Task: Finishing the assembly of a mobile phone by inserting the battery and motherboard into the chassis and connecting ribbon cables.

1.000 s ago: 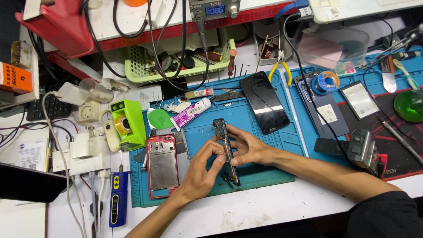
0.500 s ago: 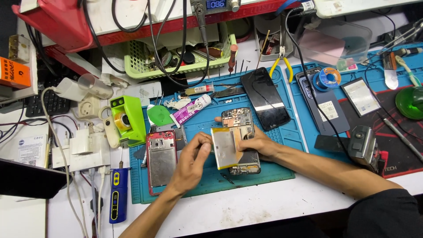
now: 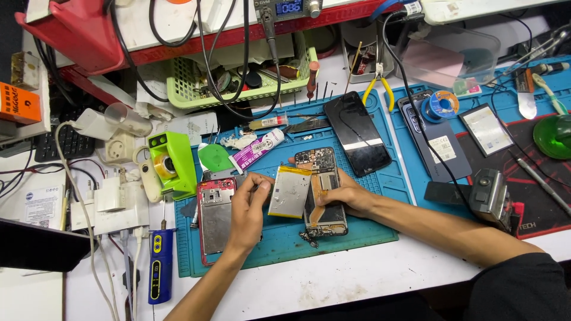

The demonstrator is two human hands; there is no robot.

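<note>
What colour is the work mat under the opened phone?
Teal blue mat; the head view shows it best.

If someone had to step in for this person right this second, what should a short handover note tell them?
Left hand: holds the flat silver battery by its left edge, lifted over the opened phone.
Right hand: steadies the opened phone on the blue mat.
Nearby: red-framed phone back left of the hands, black screen panel above right.
Done: phone opened, battery out of its bay.
Left: battery not yet set down or refitted.
</note>
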